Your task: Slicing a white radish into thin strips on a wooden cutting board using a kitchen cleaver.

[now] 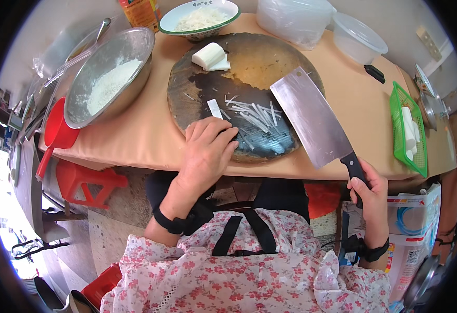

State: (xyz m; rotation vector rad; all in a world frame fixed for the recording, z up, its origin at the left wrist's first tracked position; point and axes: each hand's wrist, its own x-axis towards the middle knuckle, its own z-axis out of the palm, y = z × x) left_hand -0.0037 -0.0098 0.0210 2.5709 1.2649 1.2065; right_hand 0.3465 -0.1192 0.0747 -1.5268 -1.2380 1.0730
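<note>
My right hand (pixel 369 191) grips the black handle of a cleaver (pixel 314 121). Its broad blade slants over the right side of a round wooden chopping board (pixel 299 58). At the board's near left edge lies my left hand (pixel 208 148), palm down with curled fingers. A thin white slice (pixel 214 108) shows just beyond those fingers; whether they touch it is hidden. Thin white strips (pixel 257 115) are scattered between the left hand and the blade. Toward the back of the board rests a cut piece of peeled white root vegetable (pixel 208 55), beside flat slices.
A steel bowl of white powder (pixel 109 88) and a red scoop (pixel 58 125) are at left. Behind the board stands an enamel bowl of white shreds (pixel 201 19). A lidded plastic tub (pixel 357 37) and a green basket (pixel 398 129) holding white pieces are at right.
</note>
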